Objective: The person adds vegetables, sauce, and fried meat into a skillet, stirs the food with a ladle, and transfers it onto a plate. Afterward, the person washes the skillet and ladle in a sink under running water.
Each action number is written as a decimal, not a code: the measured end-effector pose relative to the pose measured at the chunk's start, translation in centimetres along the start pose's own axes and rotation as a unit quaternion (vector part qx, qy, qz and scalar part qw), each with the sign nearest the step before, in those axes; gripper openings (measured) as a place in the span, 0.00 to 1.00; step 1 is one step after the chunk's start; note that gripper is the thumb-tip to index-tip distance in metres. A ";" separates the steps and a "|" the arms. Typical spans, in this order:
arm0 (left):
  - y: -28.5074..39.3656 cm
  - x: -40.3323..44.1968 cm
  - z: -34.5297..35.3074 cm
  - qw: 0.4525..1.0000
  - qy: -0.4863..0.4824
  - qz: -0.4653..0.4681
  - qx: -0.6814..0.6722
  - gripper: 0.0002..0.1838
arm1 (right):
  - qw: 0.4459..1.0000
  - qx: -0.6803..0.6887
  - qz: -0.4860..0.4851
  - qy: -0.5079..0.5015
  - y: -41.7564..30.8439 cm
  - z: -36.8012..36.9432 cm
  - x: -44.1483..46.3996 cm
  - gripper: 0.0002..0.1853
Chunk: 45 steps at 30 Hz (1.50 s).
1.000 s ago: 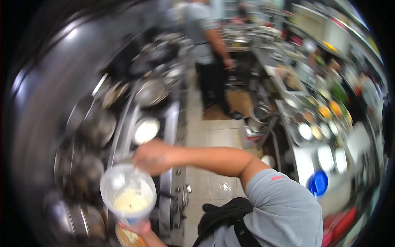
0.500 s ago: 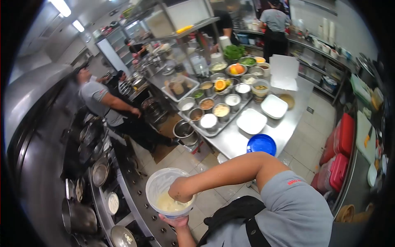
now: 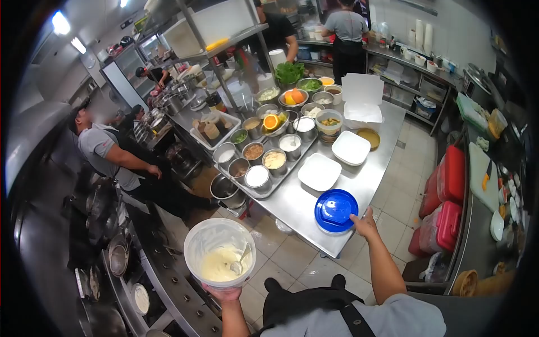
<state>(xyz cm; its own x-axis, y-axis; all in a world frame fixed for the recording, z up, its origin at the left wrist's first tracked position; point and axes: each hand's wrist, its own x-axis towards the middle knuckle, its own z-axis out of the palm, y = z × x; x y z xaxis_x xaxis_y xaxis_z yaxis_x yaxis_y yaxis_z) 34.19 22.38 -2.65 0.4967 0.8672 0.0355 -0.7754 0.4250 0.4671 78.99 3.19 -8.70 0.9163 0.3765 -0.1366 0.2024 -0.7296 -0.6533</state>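
My left hand [image 3: 222, 292] grips a translucent plastic tub [image 3: 193, 241] from below, just over the stove's front edge. Pale creamy mixture [image 3: 216, 265] fills its bottom, and a metal spoon [image 3: 238, 265] leans inside. My right hand [image 3: 366, 226] is at the right edge of a round blue lid [image 3: 336, 209], thumb touching its rim, fingers apart. The lid lies near the corner of the steel table [image 3: 323, 242]. Two white square bowls [image 3: 319, 172] [image 3: 351, 147] sit behind it.
A tray [image 3: 292, 178] of several metal containers with ingredients stands on the table. On the left is the stove [image 3: 160, 281] with pans. Red bins [image 3: 446, 224] stand right, below a counter with a knife [image 3: 487, 174]. A co-worker [image 3: 112, 149] stands left; others work farther back.
My right hand has come out of the tub and moved right to the blue lid, leaving the spoon in the mixture. The tub has shifted slightly left and up in view.
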 end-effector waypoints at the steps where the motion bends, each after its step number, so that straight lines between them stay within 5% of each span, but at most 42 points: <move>1: 0.9 0.8 -1.0 1.000 0.002 -0.003 -0.007 0.51 | 0.990 0.125 0.047 -0.042 -0.8 -1.1 -1.2 0.45; 2: 1.9 1.7 -2.0 1.000 -0.003 -0.016 -0.002 0.52 | 0.961 0.248 0.093 -0.082 -2.0 -1.5 -2.3 0.37; 3: 2.8 2.5 -2.9 1.000 -0.006 -0.029 0.002 0.52 | 0.963 0.239 0.095 -0.078 -1.4 -0.5 -1.8 0.37; 7: 7.1 6.7 -4.7 0.996 0.034 -0.048 -0.062 0.48 | 0.891 0.375 0.254 -0.011 2.1 -1.2 -0.7 0.11; 9: 9.5 8.5 -4.2 0.999 0.020 -0.039 -0.006 0.44 | 0.805 0.560 0.195 0.016 0.5 -2.8 -2.3 0.12; 11: 11.5 10.7 -6.8 0.993 0.002 -0.093 -0.072 0.43 | 0.855 0.514 0.065 0.017 -1.3 -5.1 -3.2 0.14; 13: 13.3 12.9 -7.1 0.991 -0.028 -0.115 -0.066 0.44 | 0.872 0.474 -0.125 0.001 -16.5 -5.8 -8.6 0.17; 17: 14.7 16.4 -11.0 0.986 -0.015 -0.139 -0.093 0.48 | 0.880 0.333 -0.338 -0.025 -36.4 0.8 -16.5 0.20; 19: 15.2 17.8 -10.8 0.984 -0.014 -0.146 -0.105 0.49 | 0.844 0.186 -0.487 -0.126 -42.6 4.6 -19.7 0.25; 22: 16.2 19.3 -10.8 0.981 -0.050 -0.150 -0.115 0.47 | 0.729 0.046 -0.661 -0.174 -48.4 8.4 -22.5 0.19; 27: 17.4 20.6 -15.1 0.982 -0.032 -0.155 -0.103 0.51 | 0.712 0.065 -0.665 -0.217 -51.8 12.1 -21.4 0.28; 29: 17.6 21.4 -15.4 0.982 -0.017 -0.154 -0.112 0.51 | 0.748 0.022 -0.608 -0.263 -52.9 12.4 -20.7 0.38; 32: 17.5 22.7 -15.3 0.985 -0.008 -0.130 -0.113 0.51 | 0.746 -0.072 -0.639 -0.174 -54.0 13.6 -18.7 0.45; 35: 17.1 24.1 -15.0 0.985 -0.006 -0.123 -0.123 0.44 | 0.747 0.009 -0.658 -0.094 -54.3 15.5 -16.7 0.42; 37: 16.4 25.7 -15.7 0.980 -0.009 -0.136 -0.143 0.44 | 0.760 0.008 -0.632 -0.151 -54.2 16.3 -14.9 0.41; 39: 16.7 26.7 -14.3 0.984 -0.010 -0.130 -0.122 0.45 | 0.772 0.117 -0.539 -0.314 -54.4 16.4 -13.4 0.42; 45: 17.7 30.8 -11.4 0.991 -0.027 -0.115 -0.055 0.50 | 0.654 0.076 -0.697 -0.284 -57.7 18.3 -9.1 0.51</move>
<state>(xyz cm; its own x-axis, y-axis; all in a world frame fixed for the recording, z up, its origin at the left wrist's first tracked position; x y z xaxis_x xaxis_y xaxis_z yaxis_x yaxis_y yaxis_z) 31.31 59.56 -3.41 0.6835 0.7298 -0.0115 -0.6753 0.6383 0.3696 52.65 52.26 16.60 -0.4070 0.7985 0.4436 0.6282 0.5973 -0.4986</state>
